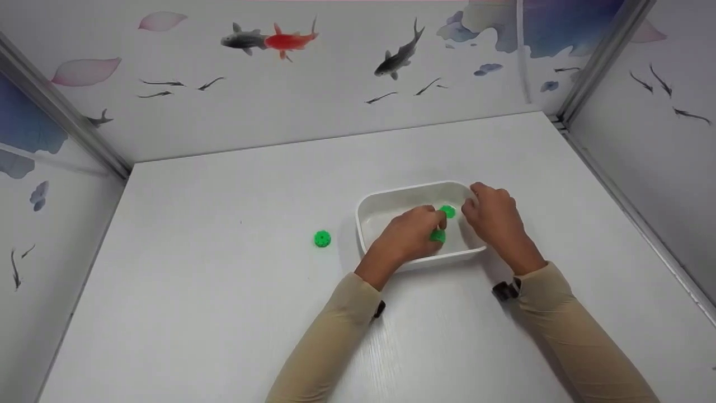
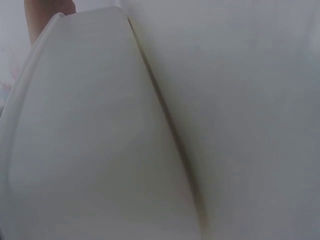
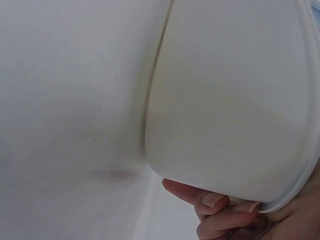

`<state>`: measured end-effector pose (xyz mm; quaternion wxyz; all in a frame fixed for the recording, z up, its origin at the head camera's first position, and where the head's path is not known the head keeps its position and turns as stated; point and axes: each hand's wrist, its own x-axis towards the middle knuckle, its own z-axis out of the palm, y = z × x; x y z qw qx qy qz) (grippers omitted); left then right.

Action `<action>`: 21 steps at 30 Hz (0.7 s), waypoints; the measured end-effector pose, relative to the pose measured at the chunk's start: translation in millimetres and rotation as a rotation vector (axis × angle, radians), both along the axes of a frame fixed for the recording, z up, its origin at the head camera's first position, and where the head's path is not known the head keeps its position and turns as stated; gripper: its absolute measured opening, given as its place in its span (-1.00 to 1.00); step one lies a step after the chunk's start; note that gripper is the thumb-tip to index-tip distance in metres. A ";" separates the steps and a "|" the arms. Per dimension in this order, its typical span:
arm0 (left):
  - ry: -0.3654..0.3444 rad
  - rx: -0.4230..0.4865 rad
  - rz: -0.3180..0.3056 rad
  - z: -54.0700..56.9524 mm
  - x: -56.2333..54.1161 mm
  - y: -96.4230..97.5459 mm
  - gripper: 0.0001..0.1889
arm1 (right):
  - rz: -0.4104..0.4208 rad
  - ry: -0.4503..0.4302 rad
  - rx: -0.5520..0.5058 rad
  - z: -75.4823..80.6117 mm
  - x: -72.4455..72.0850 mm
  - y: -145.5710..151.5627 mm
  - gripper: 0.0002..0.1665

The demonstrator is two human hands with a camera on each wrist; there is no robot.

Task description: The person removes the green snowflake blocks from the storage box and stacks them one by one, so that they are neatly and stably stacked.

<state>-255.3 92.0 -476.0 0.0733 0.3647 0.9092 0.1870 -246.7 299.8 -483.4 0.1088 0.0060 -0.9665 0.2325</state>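
Observation:
A white rectangular tub [image 1: 366, 221] with rounded corners sits on the table. My left hand [image 1: 411, 232] reaches over its front rim and pinches a small green piece [image 1: 438, 235] inside; the fingers partly cover it. Just beyond the fingertips, a second green piece [image 1: 447, 211] lies on the tub's floor. At the right end, my right hand [image 1: 495, 215] holds the tub's rim, and its curled fingers [image 3: 212, 200] show against the outer wall in the right wrist view. The left wrist view is mostly filled by the tub's outer wall [image 2: 95, 125].
Left of the tub, a round green disc [image 1: 322, 239] with a notched edge lies on the white table [image 1: 212, 268]. White panels printed with fish [image 1: 397, 59] and petals enclose the table at the back and both sides.

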 end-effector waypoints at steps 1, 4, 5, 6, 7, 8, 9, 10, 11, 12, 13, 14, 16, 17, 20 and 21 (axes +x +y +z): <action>0.005 -0.003 -0.008 0.1 0.3 0.7 -0.70 | 0.001 0.003 0.002 0.0 0.1 0.1 -0.75; 0.038 -0.029 -0.037 0.4 1.2 2.9 -0.71 | 0.000 0.001 0.006 -0.1 0.0 0.1 -0.74; 0.057 -0.038 -0.048 0.8 1.6 3.4 -0.73 | -0.002 -0.002 0.007 0.2 0.1 0.1 -0.72; 0.078 -0.048 -0.059 1.1 1.8 3.9 -0.76 | -0.004 -0.007 0.006 0.5 0.2 0.0 -0.71; 0.100 -0.058 -0.068 1.3 2.1 4.2 -0.78 | -0.006 -0.014 0.003 0.7 0.2 -0.1 -0.69; 0.118 -0.064 -0.077 1.7 2.3 4.3 -0.80 | -0.009 -0.021 0.001 1.0 0.2 -0.2 -0.68; 0.136 -0.070 -0.083 2.3 2.5 4.2 -0.82 | -0.011 -0.028 -0.002 1.5 0.3 -0.4 -0.68; 0.150 -0.074 -0.089 2.6 2.6 4.2 -0.83 | -0.013 -0.032 -0.003 1.8 0.2 -0.6 -0.68; 0.161 -0.075 -0.093 2.9 2.7 4.1 -0.83 | -0.014 -0.034 -0.003 2.0 0.1 -0.7 -0.68; 0.168 -0.078 -0.096 3.2 2.7 3.9 -0.83 | -0.014 -0.036 -0.003 2.1 0.1 -0.9 -0.70; 0.172 -0.078 -0.099 3.4 2.8 3.7 -0.82 | -0.013 -0.037 -0.004 2.0 0.0 -1.0 -0.71; 0.172 -0.077 -0.102 3.6 2.8 3.5 -0.81 | -0.012 -0.035 -0.003 1.9 0.0 -1.2 -0.73; 0.174 -0.076 -0.107 3.8 2.7 3.1 -0.78 | -0.010 -0.030 0.000 1.3 -0.1 -1.3 -0.74; 0.175 -0.073 -0.109 3.9 2.7 2.9 -0.77 | -0.009 -0.028 0.000 1.1 0.0 -1.4 -0.75; 0.180 -0.062 -0.116 3.9 2.4 2.7 -0.81 | -0.008 -0.024 0.006 0.6 0.5 -1.3 -0.74; 0.182 -0.058 -0.117 3.9 2.4 2.6 -0.82 | -0.009 -0.024 0.009 0.6 0.7 -1.2 -0.74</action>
